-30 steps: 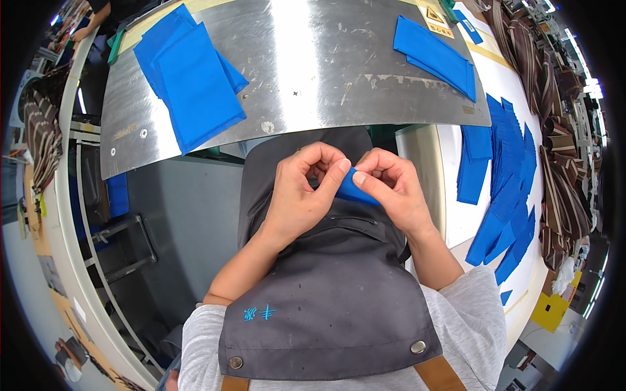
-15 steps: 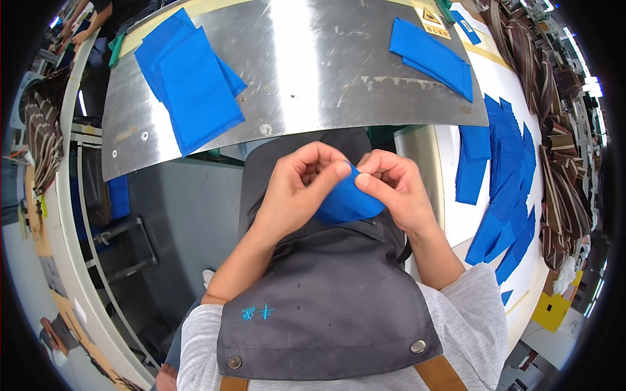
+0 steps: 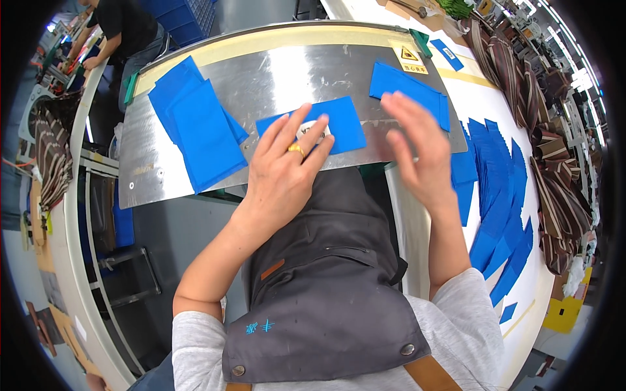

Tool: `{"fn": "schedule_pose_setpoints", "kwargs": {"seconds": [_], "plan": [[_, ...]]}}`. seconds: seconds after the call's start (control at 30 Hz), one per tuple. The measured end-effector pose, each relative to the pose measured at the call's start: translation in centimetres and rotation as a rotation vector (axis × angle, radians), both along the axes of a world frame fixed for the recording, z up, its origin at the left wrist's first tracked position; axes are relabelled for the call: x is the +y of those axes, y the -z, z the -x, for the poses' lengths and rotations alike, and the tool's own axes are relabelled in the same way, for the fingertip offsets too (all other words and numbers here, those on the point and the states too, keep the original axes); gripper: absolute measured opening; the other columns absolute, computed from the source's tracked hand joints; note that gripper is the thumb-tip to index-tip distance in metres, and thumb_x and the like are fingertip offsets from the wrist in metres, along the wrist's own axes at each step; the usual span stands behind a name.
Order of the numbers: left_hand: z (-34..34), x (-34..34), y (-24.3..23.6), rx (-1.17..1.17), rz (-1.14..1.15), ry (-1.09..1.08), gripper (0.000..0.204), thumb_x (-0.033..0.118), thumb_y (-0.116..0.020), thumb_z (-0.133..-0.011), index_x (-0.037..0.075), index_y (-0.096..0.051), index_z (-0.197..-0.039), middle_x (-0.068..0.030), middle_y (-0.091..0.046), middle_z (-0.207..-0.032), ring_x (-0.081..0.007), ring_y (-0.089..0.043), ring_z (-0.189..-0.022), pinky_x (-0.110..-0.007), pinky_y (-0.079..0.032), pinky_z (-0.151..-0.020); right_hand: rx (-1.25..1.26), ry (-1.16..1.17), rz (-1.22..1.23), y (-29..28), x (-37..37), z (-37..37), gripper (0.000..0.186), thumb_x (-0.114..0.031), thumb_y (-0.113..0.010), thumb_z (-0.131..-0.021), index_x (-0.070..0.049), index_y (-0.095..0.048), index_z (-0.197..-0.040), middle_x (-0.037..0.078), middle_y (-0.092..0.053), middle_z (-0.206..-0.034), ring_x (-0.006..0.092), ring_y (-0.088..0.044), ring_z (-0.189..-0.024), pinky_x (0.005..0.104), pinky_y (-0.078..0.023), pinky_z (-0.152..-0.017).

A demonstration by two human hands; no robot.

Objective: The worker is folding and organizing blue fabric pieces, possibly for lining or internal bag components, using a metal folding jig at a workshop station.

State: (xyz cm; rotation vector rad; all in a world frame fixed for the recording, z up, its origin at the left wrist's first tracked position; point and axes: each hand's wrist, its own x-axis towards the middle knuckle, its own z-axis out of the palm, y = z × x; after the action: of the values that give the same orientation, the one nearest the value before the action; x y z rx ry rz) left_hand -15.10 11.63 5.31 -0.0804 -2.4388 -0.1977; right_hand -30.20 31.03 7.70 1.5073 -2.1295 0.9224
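Observation:
My left hand (image 3: 283, 163) lies with spread fingers on a flat rectangular blue fabric piece (image 3: 350, 122) near the front edge of the metal tabletop (image 3: 153, 166). Between the fingers, part of a white label (image 3: 304, 130) shows on that piece; the rest is covered. A ring sits on one finger. Raised at the right, my right hand (image 3: 420, 153) is open and slightly blurred, with nothing in it. It is nearest to a small stack of blue fabric pieces (image 3: 393, 79). To the left lies another overlapping stack of blue pieces (image 3: 208, 133).
Many blue pieces (image 3: 492, 189) overlap on the white table (image 3: 531, 251) at my right. Striped fabric (image 3: 554, 202) hangs or lies beyond it. A co-worker (image 3: 130, 29) is at the far left, near blue crates (image 3: 182, 19). A yellow warning sticker (image 3: 408, 55) marks the tabletop's far right.
My hands have moved forward from my lap, where both pinched a blue piece. A labelled blue piece now lies flat on the metal; my right hand has opened away from it.

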Motion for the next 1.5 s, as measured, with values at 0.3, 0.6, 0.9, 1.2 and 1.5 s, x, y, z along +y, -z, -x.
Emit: {"fn": "schedule_pose_setpoints", "kwargs": {"seconds": [0.3,0.6,0.9,1.2,1.5], "plan": [[-1.2,-0.7,-1.1,-0.307,-0.110,0.082,0.046,0.015,-0.068,-0.090,0.017,-0.063,-0.136,-0.0050,-0.055,-0.147,-0.0306,-0.048,-0.139,-0.050,-0.033,-0.116,0.052,-0.075,-0.454,1.6,1.5,-1.7,0.076,-0.042,-0.072,-0.084,-0.013,-0.046,-0.149,0.003,-0.044,-0.156,0.0256,-0.036,-0.147,0.0534,-0.022,-0.120],[-1.5,-0.8,-0.5,-0.315,-0.116,0.066,0.050,0.018,-0.072,-0.087,0.021,-0.062,-0.137,-0.0022,-0.054,-0.148,-0.0297,-0.046,-0.140,-0.055,-0.029,-0.117,-0.231,-0.090,-0.283,1.5,2.1,-1.6,0.060,-0.031,-0.076,-0.085,-0.009,-0.056,-0.137,0.008,-0.054,-0.148,0.0282,-0.042,-0.143,0.0496,-0.026,-0.118],[-1.8,-1.0,0.0,-0.223,-0.215,0.114,0.037,0.014,-0.076,-0.083,0.013,-0.069,-0.120,-0.0014,-0.063,-0.135,-0.0239,-0.053,-0.134,-0.046,-0.036,-0.113,-0.262,-0.045,-0.111,1.4,0.9,-2.2,0.055,-0.018,-0.080,-0.079,-0.006,-0.061,-0.130,0.009,-0.062,-0.136,0.0286,-0.054,-0.132,0.0476,-0.034,-0.113],[0.5,-2.6,-7.4,-0.243,-0.835,0.134,0.011,0.006,-0.073,-0.085,-0.001,-0.072,-0.093,-0.0139,-0.071,-0.075,-0.0245,-0.070,-0.066,-0.031,-0.052,-0.062,-1.074,-0.165,0.208,-0.4,-1.8,-3.1,0.024,-0.007,-0.073,-0.089,-0.006,-0.063,-0.110,0.005,-0.067,-0.075,0.0113,-0.060,-0.062,0.0223,-0.046,-0.063],[5.2,-3.5,-4.9,-0.162,-0.012,0.056,0.022,0.008,-0.076,-0.076,0.005,-0.068,-0.097,-0.0094,-0.063,-0.100,-0.0301,-0.059,-0.098,-0.039,-0.050,-0.086,-0.579,0.029,-0.267,-2.2,-1.8,-0.3,0.032,-0.014,-0.073,-0.087,-0.011,-0.063,-0.118,0.004,-0.062,-0.074,0.0200,-0.061,-0.060,0.0338,-0.047,-0.058]]}}
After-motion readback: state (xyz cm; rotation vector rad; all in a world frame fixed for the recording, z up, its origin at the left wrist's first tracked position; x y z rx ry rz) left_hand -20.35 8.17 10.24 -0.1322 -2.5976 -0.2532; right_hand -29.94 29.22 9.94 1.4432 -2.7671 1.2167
